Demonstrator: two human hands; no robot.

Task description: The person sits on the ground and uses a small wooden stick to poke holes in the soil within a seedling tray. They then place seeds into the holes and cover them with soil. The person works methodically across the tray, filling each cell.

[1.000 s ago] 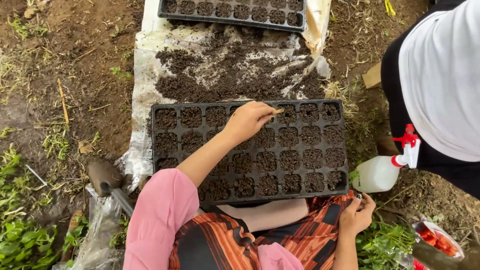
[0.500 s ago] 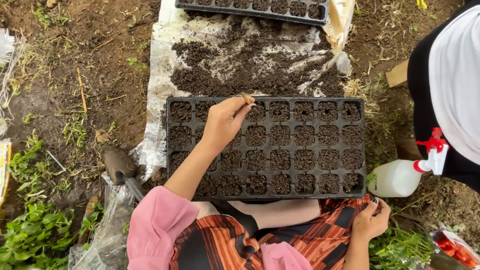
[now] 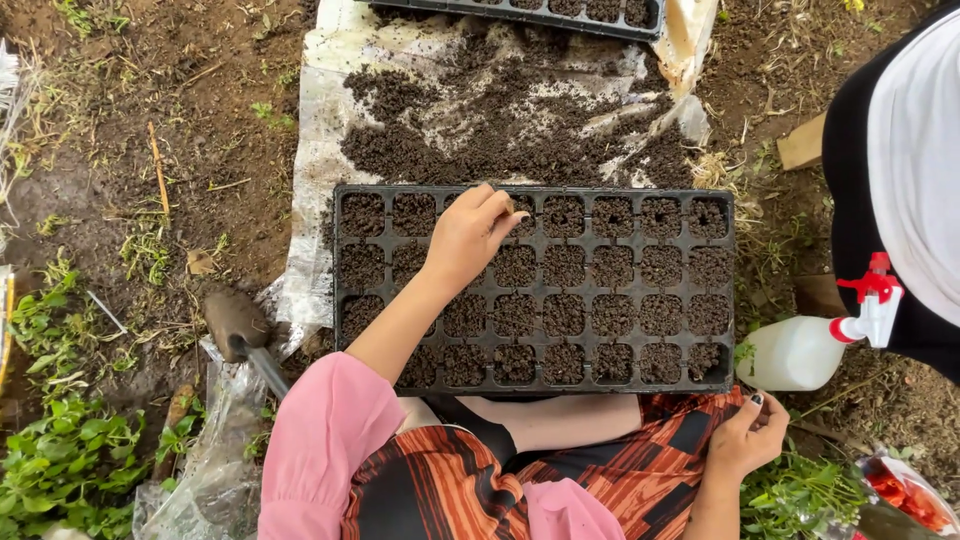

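Two bare hands over a black seed tray [image 3: 720, 290] full of dark soil, lying on a white plastic sheet [image 3: 320, 120] on the ground. Left hand [image 3: 468, 235] reaching across to the tray's far row, fingers pinched narrow over a cell, contents of the pinch too small to tell. Right hand [image 3: 748, 435] loosely curled near the lap, holding nothing visible. Loose soil [image 3: 480, 130] heaped beyond the tray. White spray bottle [image 3: 800, 350] just right of the tray; trowel [image 3: 240, 330] to the left.
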